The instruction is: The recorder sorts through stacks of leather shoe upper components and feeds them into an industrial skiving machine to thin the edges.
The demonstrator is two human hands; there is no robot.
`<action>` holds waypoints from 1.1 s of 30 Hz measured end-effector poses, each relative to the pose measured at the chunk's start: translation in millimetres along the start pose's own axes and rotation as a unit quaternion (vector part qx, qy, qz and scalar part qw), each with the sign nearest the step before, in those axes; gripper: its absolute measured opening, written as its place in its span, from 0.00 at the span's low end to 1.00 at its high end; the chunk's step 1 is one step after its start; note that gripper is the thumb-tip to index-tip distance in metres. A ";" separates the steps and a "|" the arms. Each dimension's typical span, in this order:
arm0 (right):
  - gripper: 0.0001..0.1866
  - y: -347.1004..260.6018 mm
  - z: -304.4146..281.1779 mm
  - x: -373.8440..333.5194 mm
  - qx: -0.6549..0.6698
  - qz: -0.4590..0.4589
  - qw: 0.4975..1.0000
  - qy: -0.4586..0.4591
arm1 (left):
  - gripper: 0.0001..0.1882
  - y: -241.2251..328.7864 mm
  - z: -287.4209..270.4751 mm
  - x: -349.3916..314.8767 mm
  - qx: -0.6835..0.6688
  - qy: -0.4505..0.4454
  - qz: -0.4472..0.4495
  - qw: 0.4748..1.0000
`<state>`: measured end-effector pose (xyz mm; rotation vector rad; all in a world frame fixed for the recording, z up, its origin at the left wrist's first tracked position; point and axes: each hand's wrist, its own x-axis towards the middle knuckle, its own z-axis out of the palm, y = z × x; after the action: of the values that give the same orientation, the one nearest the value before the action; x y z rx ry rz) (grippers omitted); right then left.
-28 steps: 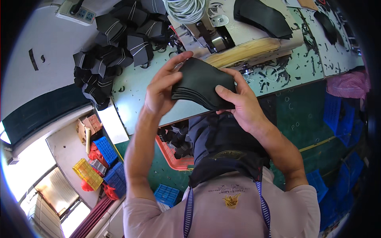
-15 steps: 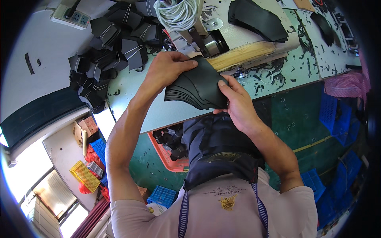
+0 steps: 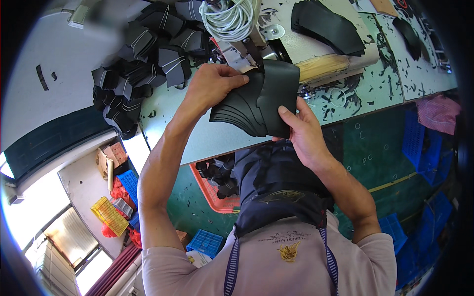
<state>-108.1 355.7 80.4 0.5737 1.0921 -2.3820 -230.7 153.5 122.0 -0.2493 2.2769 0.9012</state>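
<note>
Both hands hold a fanned stack of thin black sheets (image 3: 237, 111) above the near edge of the pale table. My left hand (image 3: 212, 85) grips the stack's upper left corner, thumb on top. My right hand (image 3: 305, 130) pinches the lower right edge of the top black sheet (image 3: 279, 91), its thumb lying on the face. This top sheet sits askew, to the right of the rest, and its far edge reaches the machine (image 3: 252, 52). A yellowish wooden bar (image 3: 323, 68) is just beyond it.
Bundles of tied black pieces (image 3: 143, 64) pile up at the left. A coil of white cord (image 3: 229, 19) tops the machine. Another black stack (image 3: 328, 27) lies at the far right, near scattered black scraps (image 3: 340, 101). Below the table is a pink basket (image 3: 212, 195) holding black pieces.
The top sheet has slid right and away from the rest of the stack, with my right hand moving slightly right along with it. My left hand keeps its grip at the corner.
</note>
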 end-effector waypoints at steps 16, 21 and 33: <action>0.18 -8.8 -1.9 3.6 0.008 -0.021 1.000 0.009 | 0.18 8.8 12.6 11.9 0.013 0.044 0.057 0.997; 0.18 -7.1 -2.7 3.3 0.007 -0.026 1.000 0.016 | 0.20 -1.6 5.0 7.8 -0.075 -0.013 0.072 0.994; 0.20 -3.2 -6.3 0.6 0.005 -0.041 0.998 0.037 | 0.22 6.3 3.4 1.3 -0.013 0.012 0.076 0.997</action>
<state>-109.2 362.3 78.3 0.6355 1.1576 -2.4556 -232.4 160.5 122.7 -0.1001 2.3319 1.0116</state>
